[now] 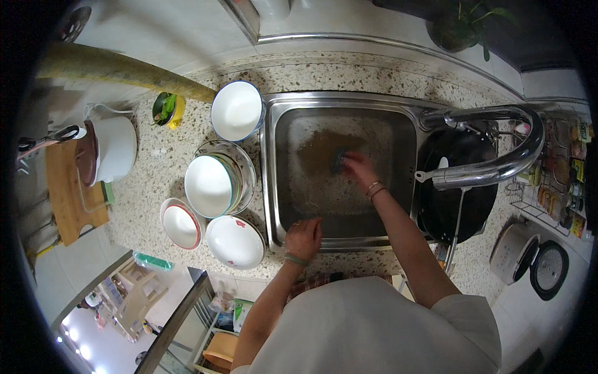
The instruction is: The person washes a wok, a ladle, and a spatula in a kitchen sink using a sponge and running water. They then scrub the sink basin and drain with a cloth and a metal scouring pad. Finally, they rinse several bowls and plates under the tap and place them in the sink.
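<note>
My right hand (362, 170) reaches down into the stainless steel sink (267, 187) and holds a small bluish scrubbing pad (338, 160), blurred, against the basin floor. Brownish, murky water (322, 145) lies around the pad. At the near left corner of the basin is my left hand (303, 238), its fingers curled together over the front rim; nothing shows in it. Left of the sink stand a blue-rimmed white bowl (237, 110), a stack of bowls (209, 186) on plates, a red-rimmed bowl (181, 226) inside another bowl, and a white oval dish (235, 242).
A chrome faucet (490, 175) arches over a black wok (455, 201) right of the basin. Farther right are a rice cooker (514, 252) and a wire rack (542, 217) with packets. On the left are a yellow pot (177, 112), a white lidded pot (117, 149) and a wooden cutting board (65, 201).
</note>
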Motion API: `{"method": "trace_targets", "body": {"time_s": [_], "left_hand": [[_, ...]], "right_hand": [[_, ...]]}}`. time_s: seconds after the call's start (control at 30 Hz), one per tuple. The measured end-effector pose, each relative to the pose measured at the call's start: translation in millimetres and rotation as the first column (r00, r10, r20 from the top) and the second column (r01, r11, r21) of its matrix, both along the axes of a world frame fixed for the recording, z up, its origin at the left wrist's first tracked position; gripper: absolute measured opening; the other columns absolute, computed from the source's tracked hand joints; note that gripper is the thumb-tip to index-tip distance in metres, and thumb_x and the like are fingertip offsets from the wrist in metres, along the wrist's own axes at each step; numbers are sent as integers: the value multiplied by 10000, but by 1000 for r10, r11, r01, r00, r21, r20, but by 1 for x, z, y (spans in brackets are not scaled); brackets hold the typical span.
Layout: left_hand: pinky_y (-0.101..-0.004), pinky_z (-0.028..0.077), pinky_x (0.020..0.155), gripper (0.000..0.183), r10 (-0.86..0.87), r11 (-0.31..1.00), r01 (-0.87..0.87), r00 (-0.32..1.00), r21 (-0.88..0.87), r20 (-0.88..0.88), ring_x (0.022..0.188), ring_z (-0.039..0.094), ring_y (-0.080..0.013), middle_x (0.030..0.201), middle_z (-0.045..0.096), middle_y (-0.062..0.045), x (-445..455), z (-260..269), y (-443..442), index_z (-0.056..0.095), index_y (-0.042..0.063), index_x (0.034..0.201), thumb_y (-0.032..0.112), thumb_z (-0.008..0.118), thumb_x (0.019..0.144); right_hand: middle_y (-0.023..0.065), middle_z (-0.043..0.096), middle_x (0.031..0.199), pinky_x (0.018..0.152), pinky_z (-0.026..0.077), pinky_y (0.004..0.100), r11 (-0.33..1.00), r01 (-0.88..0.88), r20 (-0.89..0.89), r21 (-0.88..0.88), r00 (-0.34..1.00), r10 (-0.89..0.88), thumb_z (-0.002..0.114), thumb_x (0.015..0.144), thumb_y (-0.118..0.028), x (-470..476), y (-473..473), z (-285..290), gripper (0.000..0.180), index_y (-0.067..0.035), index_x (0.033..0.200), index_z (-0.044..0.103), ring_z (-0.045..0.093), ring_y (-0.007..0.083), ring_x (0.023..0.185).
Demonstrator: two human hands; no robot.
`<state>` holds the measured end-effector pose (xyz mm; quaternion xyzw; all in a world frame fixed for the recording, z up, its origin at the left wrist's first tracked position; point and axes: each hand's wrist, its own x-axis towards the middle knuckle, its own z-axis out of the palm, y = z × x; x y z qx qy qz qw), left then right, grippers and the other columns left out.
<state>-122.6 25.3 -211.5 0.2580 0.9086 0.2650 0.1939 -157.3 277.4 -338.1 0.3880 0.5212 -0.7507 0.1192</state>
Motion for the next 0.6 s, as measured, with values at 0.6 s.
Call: {"method": "trace_targets", "body": {"time_s": [0.6], "left_hand": [[-351, 496, 698, 322, 253, 938, -324, 881, 122, 400, 784, 634, -231, 867, 661, -100, -6, -9, 12, 609, 84, 1121, 325, 498, 939]], "right_hand": [[104, 521, 1142, 736, 536, 349, 472, -61, -227, 880, 818, 528, 682, 757, -75, 13, -25, 149, 290, -96, 1028, 582, 625, 276, 862]]}}
